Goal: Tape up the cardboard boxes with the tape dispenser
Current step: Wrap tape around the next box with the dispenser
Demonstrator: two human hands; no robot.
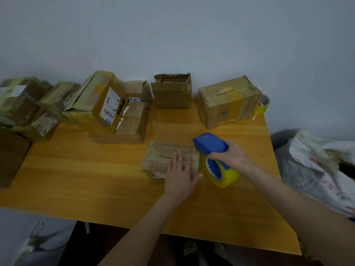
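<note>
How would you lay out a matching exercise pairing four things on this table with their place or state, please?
Things:
1. tape dispenser
2. small box
3. spare tape roll
4. open-topped box

Place or state:
A. top unsealed, flaps up
B. gripped by the right hand
C. far right corner of the table
D. under the flat left hand

Pairs: 1-B; 2-D; 3-C; 4-A

The near and left stretches of the table (76,179) lie bare, giving open passage up to the flat box (163,153) at the middle, whose right end is closed off by the tape dispenser (211,144) just beside it. Along the wall (192,35) a pile of boxes (99,106), an open box (172,95) and a taped box (228,101) bar the way, with a gap between the last two; a bag (317,166) stands just off the table's right edge.
</note>
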